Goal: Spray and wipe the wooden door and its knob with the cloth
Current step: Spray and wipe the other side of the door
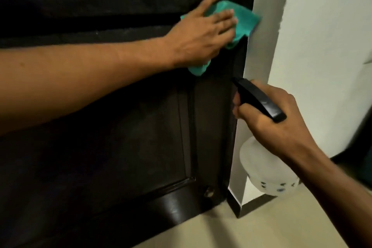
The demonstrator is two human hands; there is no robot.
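Observation:
The dark wooden door fills the left and middle of the head view, its right edge meeting the white frame. My left hand lies flat with straight fingers on a green cloth, pressing it against the door near that right edge. My right hand grips a spray bottle with a black trigger head and a translucent white body; the nozzle points at the door's edge below the cloth. No knob is visible; a small round metal fitting sits near the door's bottom corner.
A white door frame and wall stand right of the door. Beige floor runs below, with a dark skirting piece at the foot of the frame. Something dark sits at the far right edge.

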